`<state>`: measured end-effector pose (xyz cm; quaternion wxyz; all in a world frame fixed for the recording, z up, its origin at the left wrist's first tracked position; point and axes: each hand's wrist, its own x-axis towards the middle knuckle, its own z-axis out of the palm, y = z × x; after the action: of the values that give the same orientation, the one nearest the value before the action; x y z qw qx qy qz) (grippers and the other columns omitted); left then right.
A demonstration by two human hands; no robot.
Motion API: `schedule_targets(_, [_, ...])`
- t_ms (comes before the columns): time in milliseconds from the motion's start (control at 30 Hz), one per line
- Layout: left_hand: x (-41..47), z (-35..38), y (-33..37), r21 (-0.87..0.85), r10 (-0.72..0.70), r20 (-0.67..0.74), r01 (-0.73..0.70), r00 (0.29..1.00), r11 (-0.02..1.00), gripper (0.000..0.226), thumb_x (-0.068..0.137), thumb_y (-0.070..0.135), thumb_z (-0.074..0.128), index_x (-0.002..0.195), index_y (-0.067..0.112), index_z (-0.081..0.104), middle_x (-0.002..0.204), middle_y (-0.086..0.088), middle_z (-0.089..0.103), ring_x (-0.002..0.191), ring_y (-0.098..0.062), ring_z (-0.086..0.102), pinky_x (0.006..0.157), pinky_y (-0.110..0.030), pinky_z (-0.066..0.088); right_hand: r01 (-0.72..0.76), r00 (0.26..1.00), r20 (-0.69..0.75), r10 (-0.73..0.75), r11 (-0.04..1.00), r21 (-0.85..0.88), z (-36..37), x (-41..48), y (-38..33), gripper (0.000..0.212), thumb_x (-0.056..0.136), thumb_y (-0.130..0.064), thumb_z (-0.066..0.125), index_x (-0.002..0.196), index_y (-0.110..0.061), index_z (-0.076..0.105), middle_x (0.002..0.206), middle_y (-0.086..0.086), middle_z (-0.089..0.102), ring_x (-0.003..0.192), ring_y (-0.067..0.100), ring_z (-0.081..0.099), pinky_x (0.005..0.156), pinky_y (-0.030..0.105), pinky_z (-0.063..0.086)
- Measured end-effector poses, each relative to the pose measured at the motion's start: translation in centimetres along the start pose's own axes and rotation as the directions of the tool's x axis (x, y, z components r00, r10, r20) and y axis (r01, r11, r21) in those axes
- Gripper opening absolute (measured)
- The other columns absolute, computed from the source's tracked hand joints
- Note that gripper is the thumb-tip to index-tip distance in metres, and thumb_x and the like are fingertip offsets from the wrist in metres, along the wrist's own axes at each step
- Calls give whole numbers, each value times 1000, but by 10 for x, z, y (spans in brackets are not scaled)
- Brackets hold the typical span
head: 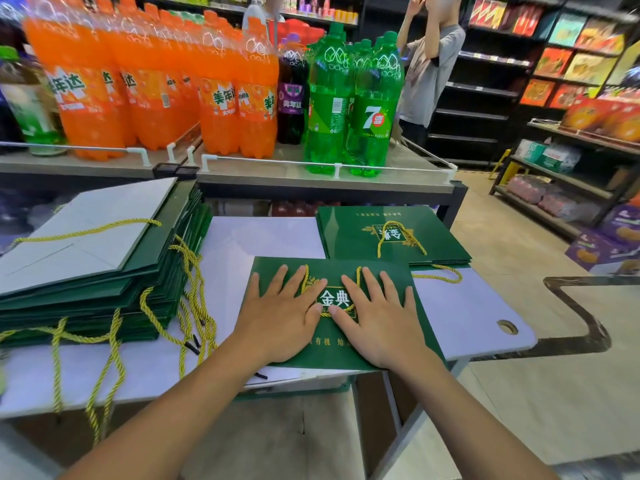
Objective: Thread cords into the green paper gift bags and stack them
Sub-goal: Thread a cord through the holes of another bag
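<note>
On the white board (pixel 467 306), green bag (pixel 332 268) flat, long axis left-right, mouth away (left hand (pixel 284 320), right hand (pixel 381 320) atop, grip wide).

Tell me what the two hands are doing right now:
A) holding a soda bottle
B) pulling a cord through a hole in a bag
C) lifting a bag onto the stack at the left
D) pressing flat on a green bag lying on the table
D: the left hand and right hand lie side by side with straight fingers flat on the green bag, its yellow cord looped under their fingertips.
</note>
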<state>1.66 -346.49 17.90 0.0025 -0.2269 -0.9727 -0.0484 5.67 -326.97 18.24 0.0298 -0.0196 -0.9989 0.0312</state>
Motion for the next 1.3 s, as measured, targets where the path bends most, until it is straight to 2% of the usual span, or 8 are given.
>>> schedule_targets(167, [-6,-11,3,-63,-15,-144,6,989,998,56,104,55,25,158,42,22,170,8,17,158,-20,9,125,-57,9,10,995,-100,4,989,145,-9,-3,0,76,97,-76,22,162,-36,22,172,-5,11,159,21,1,127,55,3])
schedule_targets(300, [-23,-30,-5,-36,-63,-297,55,953,998,63,100,56,20,157,30,29,162,-3,36,149,-25,31,116,-45,33,2,959,-277,66,971,238,-24,-18,19,83,92,-75,21,158,-26,34,165,2,33,155,24,20,125,45,22])
schedule_targets(500, [-46,-33,-28,52,-260,-90,265,961,963,74,101,63,28,159,19,16,136,-11,58,129,-32,50,94,-42,46,-243,954,-159,255,966,89,-28,-42,45,69,97,-70,32,146,-23,42,132,5,64,126,30,53,97,43,44])
schedule_targets(767, [-54,-42,-34,-287,-277,-109,237,955,928,56,103,49,40,154,27,28,100,-2,60,102,-26,58,78,-40,52,-143,962,-135,236,862,486,-30,-48,42,71,98,-57,53,156,-22,35,154,0,49,142,23,41,114,42,39])
schedule_targets(867, [-56,-54,-30,-476,-310,-130,215,942,853,53,103,44,46,152,30,31,109,-2,60,80,-17,60,68,-35,44,-76,959,-171,225,788,611,-43,-47,39,68,99,-49,58,157,-23,34,157,-3,41,144,15,39,114,36,35])
schedule_targets(1033, [-44,-85,-22,-623,-335,-250,114,908,774,53,103,31,52,153,25,38,136,-9,60,114,-33,62,93,-41,49,-20,946,-234,224,762,647,-80,-21,46,64,100,-41,61,156,-20,38,159,0,41,146,17,38,116,35,32])
schedule_targets(1167, [-8,-111,-14,-690,-357,-306,54,882,722,47,103,24,52,150,26,44,131,-7,62,94,-20,56,70,-29,45,-1,929,-279,242,757,653,-120,18,66,56,100,-36,64,151,-18,47,153,1,51,139,21,48,110,35,37])
schedule_targets(1300, [49,-118,-5,-773,-369,-301,2,879,635,44,101,17,54,144,26,51,132,-1,59,105,-18,58,79,-29,48,-63,938,-234,255,791,609,-145,67,101,58,99,-44,61,150,-20,49,151,3,53,132,25,52,107,37,43])
